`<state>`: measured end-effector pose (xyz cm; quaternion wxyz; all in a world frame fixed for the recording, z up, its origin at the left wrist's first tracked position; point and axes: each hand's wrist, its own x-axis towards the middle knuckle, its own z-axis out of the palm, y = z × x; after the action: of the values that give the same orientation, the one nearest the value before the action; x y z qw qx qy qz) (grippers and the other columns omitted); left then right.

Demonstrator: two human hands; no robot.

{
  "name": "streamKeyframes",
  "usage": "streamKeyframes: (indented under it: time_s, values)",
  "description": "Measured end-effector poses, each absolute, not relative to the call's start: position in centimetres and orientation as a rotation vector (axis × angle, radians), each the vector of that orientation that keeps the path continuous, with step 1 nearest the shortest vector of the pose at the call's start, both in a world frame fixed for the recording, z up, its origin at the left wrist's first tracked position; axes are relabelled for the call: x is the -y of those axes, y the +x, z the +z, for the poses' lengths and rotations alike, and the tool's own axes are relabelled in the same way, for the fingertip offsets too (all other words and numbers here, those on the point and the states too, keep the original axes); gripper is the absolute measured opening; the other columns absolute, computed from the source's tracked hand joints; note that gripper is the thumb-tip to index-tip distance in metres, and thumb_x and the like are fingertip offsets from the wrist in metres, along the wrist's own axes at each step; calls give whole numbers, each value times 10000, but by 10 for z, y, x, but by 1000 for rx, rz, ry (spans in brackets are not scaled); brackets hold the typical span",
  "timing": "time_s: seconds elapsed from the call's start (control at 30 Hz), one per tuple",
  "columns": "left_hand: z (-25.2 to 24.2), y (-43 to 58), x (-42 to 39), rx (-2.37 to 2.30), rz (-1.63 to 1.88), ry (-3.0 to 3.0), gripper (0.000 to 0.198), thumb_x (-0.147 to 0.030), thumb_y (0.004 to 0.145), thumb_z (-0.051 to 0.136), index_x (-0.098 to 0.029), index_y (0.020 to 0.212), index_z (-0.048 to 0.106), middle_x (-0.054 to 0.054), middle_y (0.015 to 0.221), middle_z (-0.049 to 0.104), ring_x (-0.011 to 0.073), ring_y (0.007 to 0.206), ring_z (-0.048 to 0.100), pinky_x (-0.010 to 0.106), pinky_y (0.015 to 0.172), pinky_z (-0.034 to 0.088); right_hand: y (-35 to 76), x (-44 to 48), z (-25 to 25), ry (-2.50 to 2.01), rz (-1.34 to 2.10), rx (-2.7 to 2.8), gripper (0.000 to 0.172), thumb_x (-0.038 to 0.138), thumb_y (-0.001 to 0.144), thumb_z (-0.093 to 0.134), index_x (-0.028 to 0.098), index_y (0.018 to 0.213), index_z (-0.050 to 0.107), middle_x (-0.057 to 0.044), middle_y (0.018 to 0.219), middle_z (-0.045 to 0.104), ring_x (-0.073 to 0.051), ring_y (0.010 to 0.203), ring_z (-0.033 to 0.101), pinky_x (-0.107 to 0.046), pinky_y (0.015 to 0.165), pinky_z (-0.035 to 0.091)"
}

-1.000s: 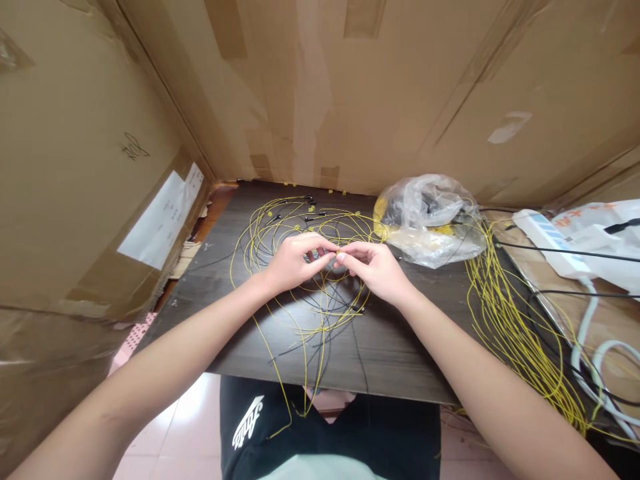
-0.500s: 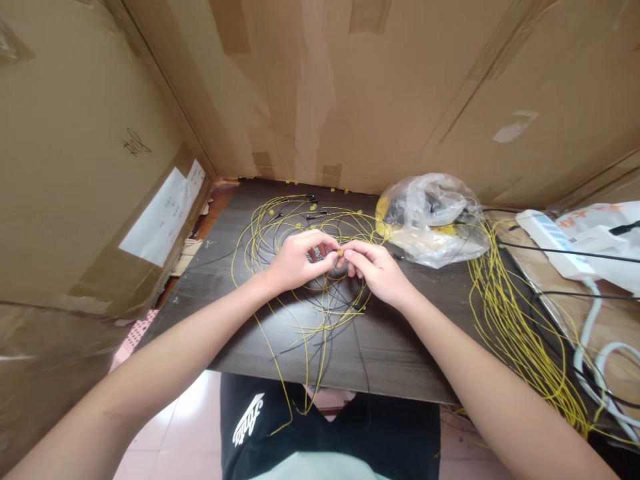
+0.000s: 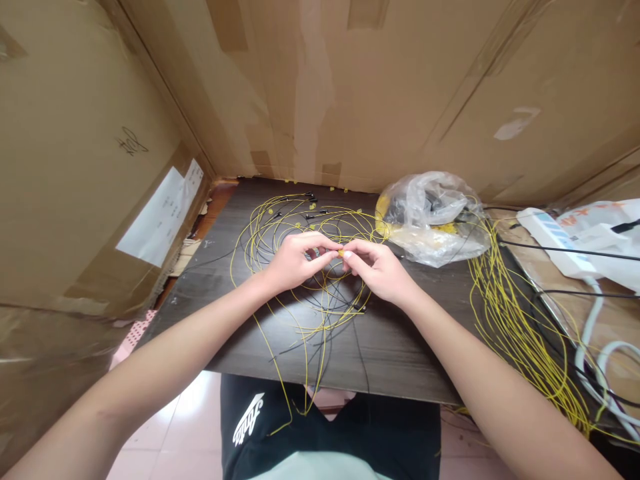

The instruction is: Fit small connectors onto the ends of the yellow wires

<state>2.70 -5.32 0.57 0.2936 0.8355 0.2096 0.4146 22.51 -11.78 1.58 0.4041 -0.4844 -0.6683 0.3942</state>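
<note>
A small yellow piece (image 3: 341, 253) sits pinched between the fingertips of both hands, above the middle of the dark table (image 3: 390, 347). My left hand (image 3: 303, 260) grips it from the left with thumb and forefinger. From the right, my right hand (image 3: 376, 267) holds it between thumb and bent forefinger. Its exact shape is mostly hidden by the fingers. Loose yellow wires (image 3: 307, 347) and dark ones lie in tangled loops under and around both hands. Black connector ends (image 3: 311, 199) show behind the hands, among several small yellow bits (image 3: 313, 207).
At the back right lies a clear plastic bag (image 3: 435, 220) with yellow and black items inside. A thick bundle of yellow wires (image 3: 520, 333) hangs over the right side, near a white power strip (image 3: 555, 243). Cardboard walls (image 3: 320, 87) stand behind and left.
The fingertips of my left hand have closed in on the small yellow piece, and the thumb and forefinger have drawn together. The wires and bag look unchanged.
</note>
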Motion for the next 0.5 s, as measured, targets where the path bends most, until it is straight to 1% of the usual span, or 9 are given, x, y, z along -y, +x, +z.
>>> streamKeyframes:
  time_s: [0.23, 0.5]
  values:
    - [4, 28, 55, -624, 1063, 2178, 128, -199, 904, 689, -175, 978, 791, 55, 898, 779, 129, 761, 689, 219, 634, 547, 226, 116, 14, -1259, 961, 1708, 258, 411, 942, 565, 182, 883, 670, -14, 721, 652, -143, 631, 547, -289, 612, 425]
    - [9, 29, 57, -690, 1041, 2136, 171, -174, 876, 674, -175, 992, 801, 56, 903, 786, 127, 751, 697, 205, 613, 550, 225, 114, 14, -1194, 1062, 1620, 245, 403, 929, 581, 177, 896, 669, -6, 707, 640, -126, 605, 536, -273, 605, 442]
